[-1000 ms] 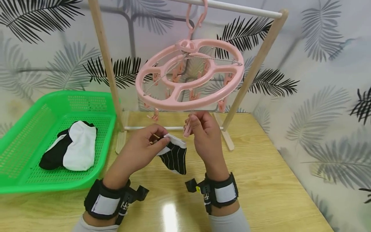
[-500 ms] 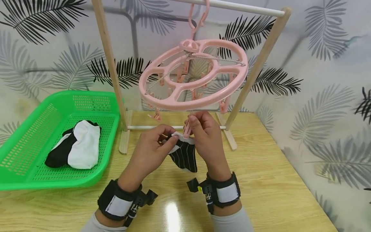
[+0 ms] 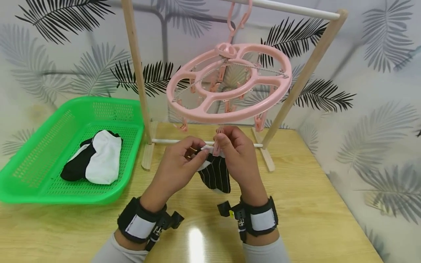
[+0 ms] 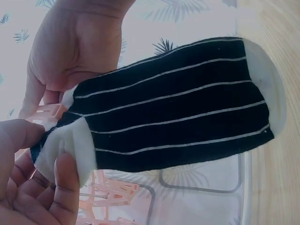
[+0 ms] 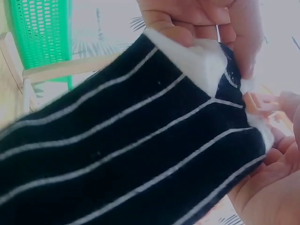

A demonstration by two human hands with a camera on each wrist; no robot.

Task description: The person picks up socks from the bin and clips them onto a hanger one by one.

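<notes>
A black sock (image 3: 216,176) with thin white stripes and white heel and toe hangs between the hands, under the pink round clip hanger (image 3: 213,117). My left hand (image 3: 181,157) pinches it near the opening; in the left wrist view, thumb and fingers hold the white heel part (image 4: 65,145). My right hand (image 3: 241,155) pinches a pink clothespin (image 3: 217,148) that dangles from the hanger's rim. The clothespin's lower end overlaps the sock's top edge. In the right wrist view the striped fabric (image 5: 122,126) covers much of the scene, with the clothespin (image 5: 259,103) at its edge.
A green basket (image 3: 133,160) at the left holds black and white socks (image 3: 103,157). The hanger hooks onto a white rod (image 3: 292,8) between wooden posts (image 3: 304,75). More pink clothespins (image 3: 260,122) dangle around the ring. A patterned wall backs the wooden table (image 3: 306,204).
My left hand has brought the sock rightward to the clothespin, whose end now overlaps the sock's top edge. My right hand keeps its grip on the clothespin. The head view has shifted slightly left.
</notes>
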